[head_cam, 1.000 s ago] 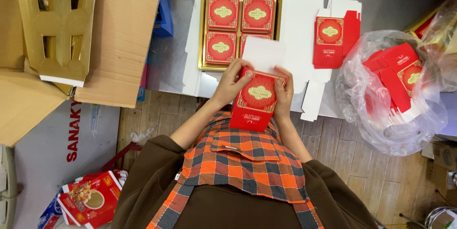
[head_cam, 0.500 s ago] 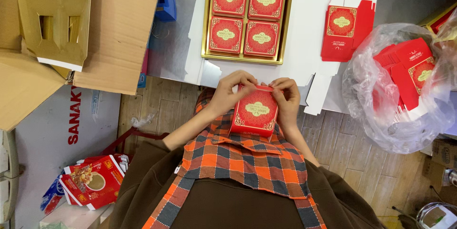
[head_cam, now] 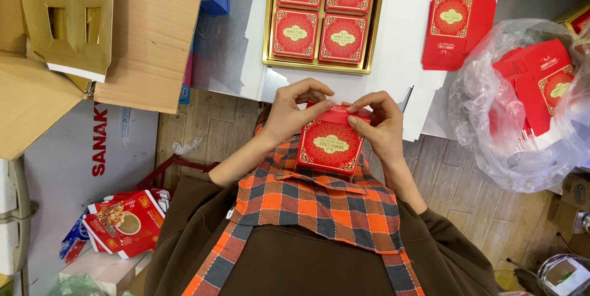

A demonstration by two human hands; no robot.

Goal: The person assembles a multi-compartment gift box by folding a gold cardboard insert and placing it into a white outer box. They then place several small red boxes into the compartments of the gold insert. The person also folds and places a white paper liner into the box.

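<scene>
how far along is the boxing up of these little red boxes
Done: four red boxes sit in the gold tray. In hand: the left hand and right hand hold a fifth red box at its top edge. Left: a flat unfolded carton and more flat ones in the plastic bag.

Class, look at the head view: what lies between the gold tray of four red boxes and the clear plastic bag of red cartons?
A flat, unfolded red carton lies on the white sheet, between the gold tray and the plastic bag.
</scene>
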